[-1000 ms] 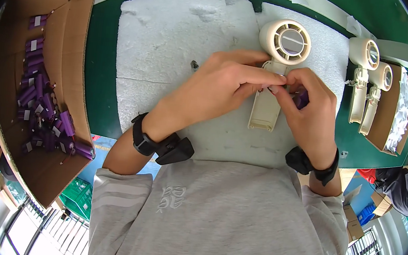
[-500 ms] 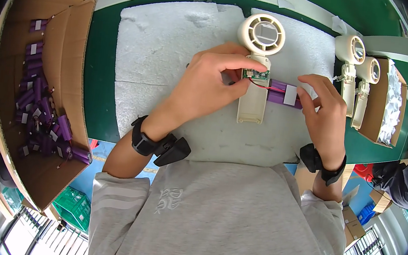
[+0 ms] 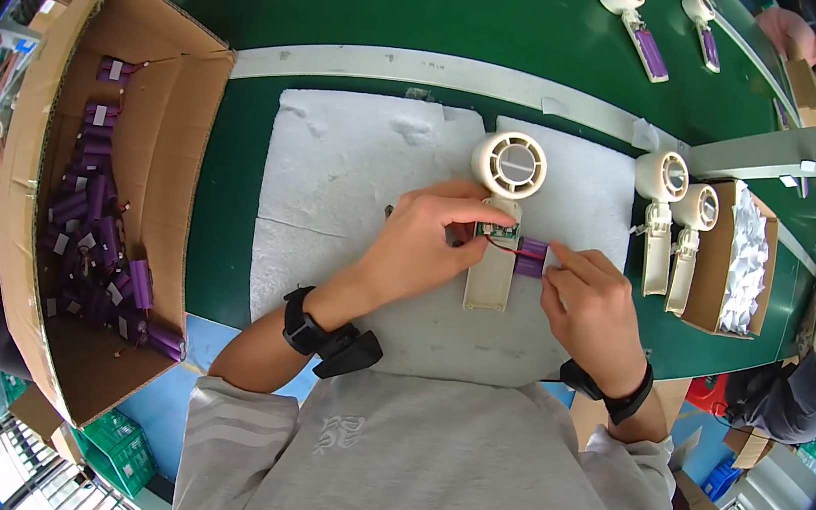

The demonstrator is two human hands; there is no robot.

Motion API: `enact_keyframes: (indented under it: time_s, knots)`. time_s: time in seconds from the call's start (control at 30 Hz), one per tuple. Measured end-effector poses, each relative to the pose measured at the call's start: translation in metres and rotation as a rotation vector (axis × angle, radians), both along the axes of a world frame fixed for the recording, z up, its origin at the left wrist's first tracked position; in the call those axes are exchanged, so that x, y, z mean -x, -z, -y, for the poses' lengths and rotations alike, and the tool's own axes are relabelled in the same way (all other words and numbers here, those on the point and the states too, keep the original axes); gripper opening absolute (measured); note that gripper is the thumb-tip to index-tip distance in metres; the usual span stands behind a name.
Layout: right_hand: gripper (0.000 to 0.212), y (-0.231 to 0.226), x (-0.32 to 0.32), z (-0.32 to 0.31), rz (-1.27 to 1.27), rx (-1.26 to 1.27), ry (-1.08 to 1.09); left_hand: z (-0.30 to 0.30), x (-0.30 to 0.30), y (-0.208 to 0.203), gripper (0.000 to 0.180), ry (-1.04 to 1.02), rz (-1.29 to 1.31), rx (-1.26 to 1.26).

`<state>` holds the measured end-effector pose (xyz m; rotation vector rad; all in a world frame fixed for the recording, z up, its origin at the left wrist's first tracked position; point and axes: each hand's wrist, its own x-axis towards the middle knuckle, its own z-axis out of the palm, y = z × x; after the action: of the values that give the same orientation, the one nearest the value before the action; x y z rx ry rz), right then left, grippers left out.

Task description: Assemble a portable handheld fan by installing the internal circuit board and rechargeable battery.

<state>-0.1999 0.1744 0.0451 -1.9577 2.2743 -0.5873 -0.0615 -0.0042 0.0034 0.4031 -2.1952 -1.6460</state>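
A cream handheld fan (image 3: 488, 289) lies on white foam sheets (image 3: 338, 161), its round head pointing away from me and its handle opened up. Inside the upper handle sits a small green circuit board (image 3: 503, 232). My left hand (image 3: 420, 238) has thumb and index finger closed around the board end of the handle. To the right of the handle is a purple battery pack (image 3: 530, 260), joined to the board by thin red and black wires. The fingers of my right hand (image 3: 596, 305) pinch the outer end of this pack and cover part of it.
On the left stands a deep cardboard box (image 3: 176, 128) holding several purple battery packs (image 3: 108, 241). Two more fans (image 3: 657, 248) lie at the right, beside a small box of white paper pieces (image 3: 747, 264). Beyond a pale rail (image 3: 349, 65), other fans (image 3: 645, 45) rest on the green surface.
The view has shifted, so the bench sits lower and more of its far side shows. My right fingers, spread around the battery pack's end before, have closed on it. My left hand keeps its hold.
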Motion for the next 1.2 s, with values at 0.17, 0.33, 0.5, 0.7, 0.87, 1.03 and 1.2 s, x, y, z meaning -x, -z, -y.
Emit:
enact_keyframes:
  time_s: [0.17, 0.33, 0.5, 0.7, 0.87, 1.03, 1.2]
  knots:
    - [0.016, -0.003, 0.002, 0.001, 0.058, -0.005, 0.081, 0.0, -0.001, 0.0, 0.031, 0.011, -0.005, -0.01]
    - [0.014, -0.005, 0.003, -0.001, 0.109, 0.03, 0.047, 0.001, 0.001, 0.0, 0.03, 0.017, -0.008, -0.005]
    - [0.012, -0.007, 0.004, 0.001, 0.051, -0.023, 0.005, 0.001, -0.001, 0.0, 0.03, 0.021, -0.007, -0.006]
    - [0.011, -0.001, -0.005, 0.0, -0.158, -0.098, -0.011, 0.002, -0.001, -0.002, 0.032, 0.051, 0.043, -0.005]
    - [0.012, 0.0, -0.01, 0.004, -0.23, -0.077, 0.003, 0.002, -0.002, -0.002, 0.033, 0.047, 0.047, 0.013]
    - [0.01, 0.002, -0.008, 0.003, -0.132, -0.023, 0.045, 0.002, -0.005, 0.004, 0.034, 0.004, 0.014, 0.006]
    - [0.008, -0.008, 0.012, 0.003, 0.161, -0.04, 0.09, 0.006, -0.01, -0.001, 0.034, -0.027, 0.038, -0.006]
